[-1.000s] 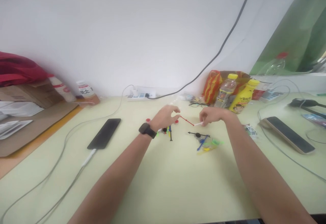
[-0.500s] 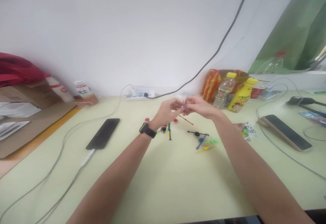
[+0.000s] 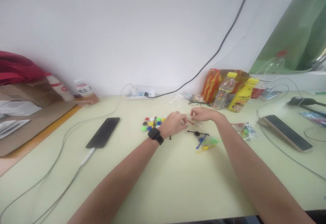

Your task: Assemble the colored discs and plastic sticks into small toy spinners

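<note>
My left hand (image 3: 175,125), with a dark watch (image 3: 156,135) on its wrist, is low over the table with fingers curled together. What its fingertips hold, if anything, is hidden. It partly covers a group of coloured round discs, among them a green disc (image 3: 144,128) and a red disc (image 3: 147,119). To the right, my right hand (image 3: 203,114) is closed, its fingertips at a thin white arrow (image 3: 198,123). Beside that is a red arrow (image 3: 189,122). Nearer me lie a black arrow (image 3: 197,133), a blue arrow (image 3: 201,142) and yellow and green pieces (image 3: 209,146).
A phone (image 3: 103,133) with a cable lies at left. Eyeglasses (image 3: 198,103), a clear bottle (image 3: 224,91) and a yellow bottle (image 3: 243,96) are at the back. On the right are a plastic packet (image 3: 247,130) and another phone (image 3: 287,132). A power strip (image 3: 140,94) sits by the wall.
My hands were together, raised over the table; now they are apart and lower. The left hand has come nearer me, and the white arrow now shows beside the red one. Discs and eyeglasses are uncovered.
</note>
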The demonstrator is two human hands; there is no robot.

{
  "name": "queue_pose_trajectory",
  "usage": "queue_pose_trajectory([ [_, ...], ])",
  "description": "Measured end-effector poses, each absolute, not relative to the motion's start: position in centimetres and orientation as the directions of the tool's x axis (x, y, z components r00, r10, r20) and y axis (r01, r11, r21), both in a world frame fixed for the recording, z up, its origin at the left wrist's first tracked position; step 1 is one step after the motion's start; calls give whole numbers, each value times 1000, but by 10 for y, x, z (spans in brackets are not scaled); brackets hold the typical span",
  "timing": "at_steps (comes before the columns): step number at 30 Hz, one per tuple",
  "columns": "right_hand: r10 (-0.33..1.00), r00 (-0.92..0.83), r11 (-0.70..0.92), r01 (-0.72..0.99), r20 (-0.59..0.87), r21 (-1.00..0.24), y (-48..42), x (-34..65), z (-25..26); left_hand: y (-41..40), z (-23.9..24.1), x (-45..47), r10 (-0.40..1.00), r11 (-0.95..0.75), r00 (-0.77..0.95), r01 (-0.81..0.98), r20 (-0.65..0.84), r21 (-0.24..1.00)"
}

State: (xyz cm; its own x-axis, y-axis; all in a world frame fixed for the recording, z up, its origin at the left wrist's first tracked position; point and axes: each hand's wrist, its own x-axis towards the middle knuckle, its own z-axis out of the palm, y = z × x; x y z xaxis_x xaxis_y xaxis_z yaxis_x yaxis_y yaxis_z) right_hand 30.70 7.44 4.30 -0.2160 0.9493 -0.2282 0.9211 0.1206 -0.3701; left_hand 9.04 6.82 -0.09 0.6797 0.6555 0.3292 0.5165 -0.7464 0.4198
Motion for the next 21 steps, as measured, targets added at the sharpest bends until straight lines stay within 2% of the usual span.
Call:
queue_pose_trajectory([
  [4, 901, -293, 179, 923, -321, -341, 65, 309, 58, 71, -2, 86, 667, -744, 683, 584, 298, 325],
  [8, 734, -403, 222, 903, -547, -367, 57, 299, 66, 80, 6, 73, 674, -739, 650, 579, 352, 344],
  [11, 690, -407, 198, 902, -599, -385, 56, 295, 67, 87, 18, 61, 693, -721, 627, 583, 357, 375],
  [13, 721, -436, 186, 871, -538, -455, 56, 296, 70, 89, 27, 55, 703, -709, 619, 563, 351, 425],
  [15, 792, -462, 182, 803, -400, -568, 54, 297, 76, 88, 38, 52, 699, -696, 630, 492, 338, 523],
  [19, 879, -467, 217, 572, -96, -791, 51, 294, 84, 78, 50, 58, 684, -581, 670, 261, 288, 771],
  [21, 885, -466, 246, 464, 2, -851, 51, 289, 82, 72, 51, 65, 678, -532, 670, 164, 302, 831],
])
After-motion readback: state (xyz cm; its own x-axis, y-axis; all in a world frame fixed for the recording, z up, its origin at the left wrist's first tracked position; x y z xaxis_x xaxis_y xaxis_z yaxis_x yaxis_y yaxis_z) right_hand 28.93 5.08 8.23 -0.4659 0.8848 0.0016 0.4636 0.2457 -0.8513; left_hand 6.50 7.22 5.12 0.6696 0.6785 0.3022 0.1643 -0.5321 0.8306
